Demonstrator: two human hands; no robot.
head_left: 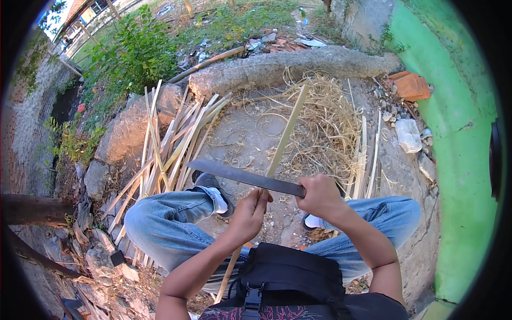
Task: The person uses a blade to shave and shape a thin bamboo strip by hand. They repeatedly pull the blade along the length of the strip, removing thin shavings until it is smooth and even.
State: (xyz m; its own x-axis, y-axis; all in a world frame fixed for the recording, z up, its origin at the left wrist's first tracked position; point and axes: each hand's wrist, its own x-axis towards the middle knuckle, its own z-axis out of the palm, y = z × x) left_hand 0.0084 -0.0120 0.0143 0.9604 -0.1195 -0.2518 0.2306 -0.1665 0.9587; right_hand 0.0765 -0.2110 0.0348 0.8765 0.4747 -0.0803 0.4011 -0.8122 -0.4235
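My right hand (pixel 322 198) is wrapped round the handle of a machete (pixel 237 174), whose long dark blade points left. Beneath that blade runs a pale bamboo strip (pixel 288 130), slanting from the far side of the ground back toward my body. My left hand (pixel 248 214) is closed on the strip just on the near side of the blade, fingertips close to the metal. The blade lies across the strip; whether its edge touches the surface cannot be made out. The strip's near end shows again below my left wrist, beside a black bag (pixel 290 266) at my waist.
Split bamboo strips (pixel 176 138) lie piled at left. Curly shavings (pixel 325 122) heap up ahead to the right, near more strips (pixel 364 157). A low concrete kerb (pixel 288 66) closes the far side; a green wall (pixel 458 160) stands at right. My bent knees flank the work.
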